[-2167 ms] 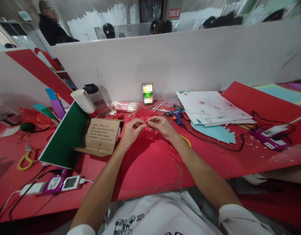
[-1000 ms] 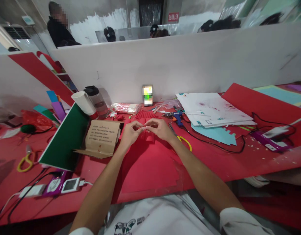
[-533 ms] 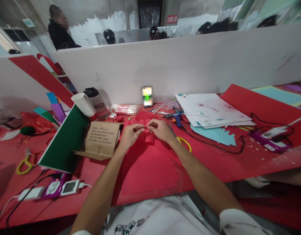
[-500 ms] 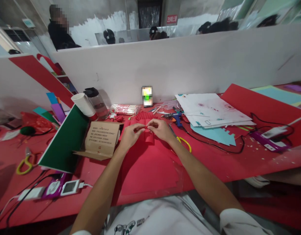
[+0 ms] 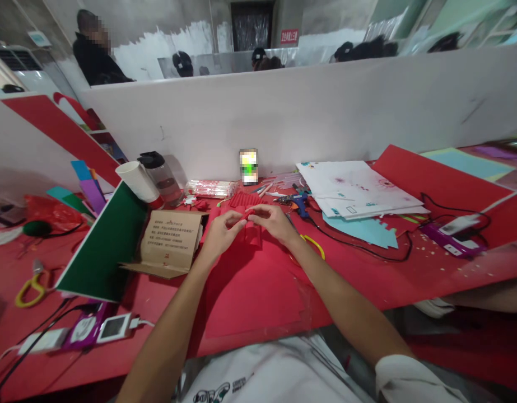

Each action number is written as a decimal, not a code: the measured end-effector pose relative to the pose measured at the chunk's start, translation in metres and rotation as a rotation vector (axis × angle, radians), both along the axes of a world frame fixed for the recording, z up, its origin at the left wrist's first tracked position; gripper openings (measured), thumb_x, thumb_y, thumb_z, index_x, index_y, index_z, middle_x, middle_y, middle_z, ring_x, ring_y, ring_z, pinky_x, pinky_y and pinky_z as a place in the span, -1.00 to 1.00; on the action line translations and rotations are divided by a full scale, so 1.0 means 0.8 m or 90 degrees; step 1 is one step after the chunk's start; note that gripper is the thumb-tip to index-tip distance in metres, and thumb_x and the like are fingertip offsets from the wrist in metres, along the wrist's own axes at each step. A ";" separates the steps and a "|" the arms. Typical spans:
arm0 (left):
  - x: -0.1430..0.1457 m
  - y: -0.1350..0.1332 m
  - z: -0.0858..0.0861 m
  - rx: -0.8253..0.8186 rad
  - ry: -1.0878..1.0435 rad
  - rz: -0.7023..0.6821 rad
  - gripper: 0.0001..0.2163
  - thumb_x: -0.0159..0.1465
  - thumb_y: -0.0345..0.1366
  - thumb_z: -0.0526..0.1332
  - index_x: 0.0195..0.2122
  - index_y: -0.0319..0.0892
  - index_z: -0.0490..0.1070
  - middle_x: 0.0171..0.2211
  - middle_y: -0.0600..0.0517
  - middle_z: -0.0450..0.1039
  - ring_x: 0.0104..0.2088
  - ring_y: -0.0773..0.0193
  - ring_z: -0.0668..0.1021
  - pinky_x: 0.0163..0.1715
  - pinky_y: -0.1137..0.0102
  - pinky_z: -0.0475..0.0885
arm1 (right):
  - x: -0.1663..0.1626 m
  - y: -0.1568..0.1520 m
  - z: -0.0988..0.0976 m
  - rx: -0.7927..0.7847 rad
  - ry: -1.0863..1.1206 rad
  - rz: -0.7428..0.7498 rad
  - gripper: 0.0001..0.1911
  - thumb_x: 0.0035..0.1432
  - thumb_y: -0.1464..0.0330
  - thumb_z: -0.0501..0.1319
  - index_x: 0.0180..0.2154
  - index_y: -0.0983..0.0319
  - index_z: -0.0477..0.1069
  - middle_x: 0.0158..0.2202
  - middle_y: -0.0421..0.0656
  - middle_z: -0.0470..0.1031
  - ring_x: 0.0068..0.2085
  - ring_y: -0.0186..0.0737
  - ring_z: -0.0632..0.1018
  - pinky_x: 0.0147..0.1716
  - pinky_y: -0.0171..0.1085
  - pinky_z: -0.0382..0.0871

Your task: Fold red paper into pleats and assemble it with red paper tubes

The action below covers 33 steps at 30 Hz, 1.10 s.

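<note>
My left hand and my right hand meet over the red table, fingertips nearly touching. Both are closed in a pinch on a small red paper piece, mostly covered by the fingers. Beneath them are folded red paper strips, and a large red sheet spreads toward my body. Pleated red paper lies just beyond my fingertips. Beside my right wrist, the yellow scissor handles stick out.
An open cardboard box and a leaning green board stand left. A blue glue gun with a black cord lies right, near white printed sheets. Behind are a lit phone, a bottle and a white partition.
The whole view has shifted slightly. My fingertips stay together, and the small red paper piece now shows a little more between them. Other things on the table stay in place.
</note>
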State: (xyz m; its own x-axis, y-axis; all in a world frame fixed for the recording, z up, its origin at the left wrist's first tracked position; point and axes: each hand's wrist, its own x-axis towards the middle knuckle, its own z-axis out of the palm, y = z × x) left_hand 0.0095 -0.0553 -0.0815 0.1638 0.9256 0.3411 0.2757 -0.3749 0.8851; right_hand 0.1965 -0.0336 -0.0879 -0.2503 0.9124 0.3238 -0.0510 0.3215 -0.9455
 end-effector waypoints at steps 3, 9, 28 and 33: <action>-0.002 0.002 0.002 -0.017 -0.053 0.015 -0.75 0.16 -0.09 0.36 -0.32 -0.19 0.51 -0.40 0.03 0.56 -0.36 0.24 0.58 -0.29 0.39 0.46 | 0.004 0.006 -0.003 -0.005 -0.001 -0.012 -0.63 0.01 0.15 0.43 -0.18 0.22 0.60 -0.24 -0.11 0.64 -0.23 -0.17 0.61 -0.20 -0.21 0.53; -0.012 0.007 0.008 -0.054 -0.198 0.086 -0.68 0.08 -0.03 0.42 -0.34 -0.17 0.47 -0.43 0.07 0.49 -0.40 0.32 0.51 -0.38 0.47 0.43 | 0.021 0.019 -0.006 0.047 -0.032 -0.058 -0.66 0.01 0.21 0.44 -0.16 0.21 0.61 -0.18 -0.09 0.65 -0.15 -0.16 0.63 -0.06 -0.14 0.53; -0.028 0.014 0.007 -0.073 -0.387 0.167 -0.68 0.09 -0.04 0.42 -0.34 -0.14 0.39 -0.43 0.14 0.36 -0.46 0.44 0.48 -0.45 0.57 0.43 | 0.069 0.026 0.017 0.054 -0.075 -0.081 -0.72 0.03 0.29 0.41 -0.19 0.24 0.64 -0.12 -0.04 0.67 -0.09 -0.05 0.64 -0.02 -0.06 0.53; -0.027 0.014 0.011 -0.076 -0.440 0.198 -0.68 0.09 -0.09 0.41 -0.33 -0.11 0.31 -0.46 0.18 0.32 -0.52 0.49 0.44 -0.44 0.57 0.45 | 0.079 0.033 0.011 0.050 -0.064 -0.129 -0.70 -0.01 0.29 0.44 -0.18 0.23 0.64 -0.15 -0.04 0.68 -0.11 -0.05 0.65 -0.01 -0.05 0.53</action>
